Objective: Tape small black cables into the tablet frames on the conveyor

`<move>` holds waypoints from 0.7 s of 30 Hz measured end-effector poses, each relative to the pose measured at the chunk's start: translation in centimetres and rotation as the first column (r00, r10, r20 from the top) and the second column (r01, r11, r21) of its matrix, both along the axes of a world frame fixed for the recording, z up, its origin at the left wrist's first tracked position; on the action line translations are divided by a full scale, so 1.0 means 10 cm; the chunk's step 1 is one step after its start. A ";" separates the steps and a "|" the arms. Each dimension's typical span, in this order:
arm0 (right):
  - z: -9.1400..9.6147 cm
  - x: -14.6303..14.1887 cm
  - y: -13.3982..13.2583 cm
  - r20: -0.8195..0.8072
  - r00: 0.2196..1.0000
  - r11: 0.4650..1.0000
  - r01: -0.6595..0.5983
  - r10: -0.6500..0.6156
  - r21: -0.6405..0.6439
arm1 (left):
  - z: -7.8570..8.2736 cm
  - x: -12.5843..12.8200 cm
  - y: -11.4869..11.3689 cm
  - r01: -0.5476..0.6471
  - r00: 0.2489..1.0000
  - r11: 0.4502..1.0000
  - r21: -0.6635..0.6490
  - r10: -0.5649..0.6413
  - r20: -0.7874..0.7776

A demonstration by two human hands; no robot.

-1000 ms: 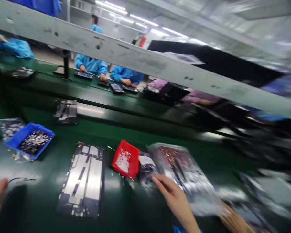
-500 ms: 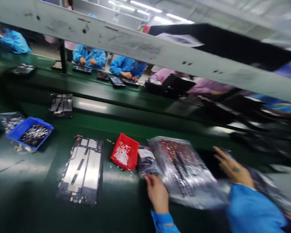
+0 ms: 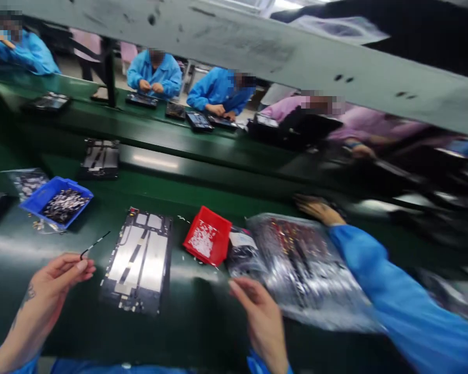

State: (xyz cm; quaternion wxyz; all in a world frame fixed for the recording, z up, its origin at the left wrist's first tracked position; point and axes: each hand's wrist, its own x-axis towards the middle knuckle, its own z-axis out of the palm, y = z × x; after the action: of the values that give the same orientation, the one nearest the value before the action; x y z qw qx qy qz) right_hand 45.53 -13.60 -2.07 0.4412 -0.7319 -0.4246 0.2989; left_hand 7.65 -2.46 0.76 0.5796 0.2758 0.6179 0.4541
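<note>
Pinching a thin black strip point(image 3: 95, 243) in the left hand point(image 3: 58, 275), thumb against fingertips, at the near left, free end angled up toward the far right. Holding the right hand point(image 3: 261, 317) out at near centre, fingers stretched forward, thumb close to the forefinger; through the blur, cannot tell if pinching something small or empty. Hovering both over the green table point(image 3: 195, 311), either side of the tablet frame point(image 3: 138, 259) lying flat and open-faced, just right of the strip.

By the look of it: strip picked up and in hand, not yet laid on the frame. Calls next for lining the strip's end up over its seat in the frame, keeping a steady pinch, with the right hand free to guide or press.

Just beyond, to the right: a red tray point(image 3: 207, 241), a small labelled bag point(image 3: 244, 249) beside it, then a large plastic bag point(image 3: 308, 270) of parts, with a co-worker's hand point(image 3: 317, 208) at its far edge and a blue sleeve point(image 3: 393, 291) across it. Far left, a blue tray point(image 3: 56, 202) of small parts. Farther off, another frame point(image 3: 99, 158) on the belt, seated people in blue point(image 3: 154, 72) behind, under a grey beam point(image 3: 237, 47).
</note>
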 end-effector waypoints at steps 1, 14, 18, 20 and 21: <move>0.09 -0.21 0.05 -0.160 0.987 1.000 0.008 -0.008 0.001 | -0.02 0.14 0.00 0.051 0.997 0.998 -0.034 -0.049 0.067; 0.20 -1.20 0.44 -0.693 0.695 0.981 -0.119 0.191 0.151 | 0.06 1.13 -0.12 0.317 0.886 0.947 0.048 -0.313 0.343; 0.16 -1.38 0.48 -0.763 0.624 0.979 -0.014 0.169 0.205 | 0.01 1.29 -0.18 0.211 0.892 0.973 0.090 -0.229 0.390; 0.13 -1.47 0.50 -0.780 0.613 0.975 0.067 0.127 0.211 | -0.02 1.34 -0.19 0.170 0.905 0.980 0.101 -0.196 0.379; 0.12 -1.50 0.52 -0.786 0.610 0.971 0.110 0.103 0.212 | -0.03 1.36 -0.20 0.156 0.912 0.981 0.114 -0.188 0.364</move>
State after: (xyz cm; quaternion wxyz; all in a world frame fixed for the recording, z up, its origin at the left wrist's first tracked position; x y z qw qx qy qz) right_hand 30.56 -8.42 -0.88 0.6685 -0.4664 -0.2172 0.5371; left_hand 21.26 -4.43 0.44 0.7122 0.2614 0.4507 0.4704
